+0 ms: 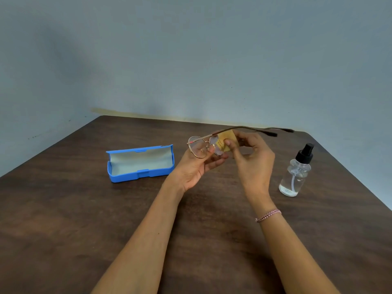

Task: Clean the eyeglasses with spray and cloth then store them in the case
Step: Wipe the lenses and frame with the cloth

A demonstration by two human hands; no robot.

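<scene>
Now my left hand (197,166) is pinching gold wire-rimmed eyeglasses (198,148), right hand (252,160) pinching yellow cloth (226,141) on them, open blue case (127,177) leftward.

Nope, no text you can actually read anywhere in this shot. Closest thing is the yellow cloth (228,137), which has a few tiny red marks near its left edge. They're too small and blurry to tell whether they're letters, a logo or just a pattern.
</scene>
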